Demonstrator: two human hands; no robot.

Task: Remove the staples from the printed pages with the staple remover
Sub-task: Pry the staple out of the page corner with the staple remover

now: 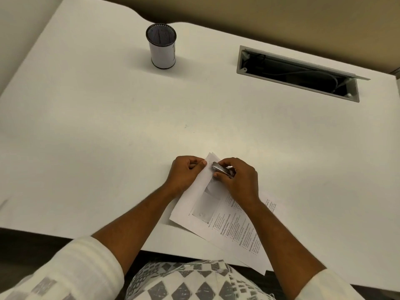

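The left hand (pixel 186 171) pinches the pages (pixel 218 215) at their corner; the right hand (pixel 234 180) grips the staple remover (pixel 221 168) (staple hidden), so lever gently.

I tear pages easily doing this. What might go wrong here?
The left hand pinches only the corner of the white printed pages, so the metal staple remover in the right hand may rip it. The pages overhang the white desk's edge and may slide.

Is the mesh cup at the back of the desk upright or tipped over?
Upright. The mesh cup stands on its base on the desk, round open rim facing up.
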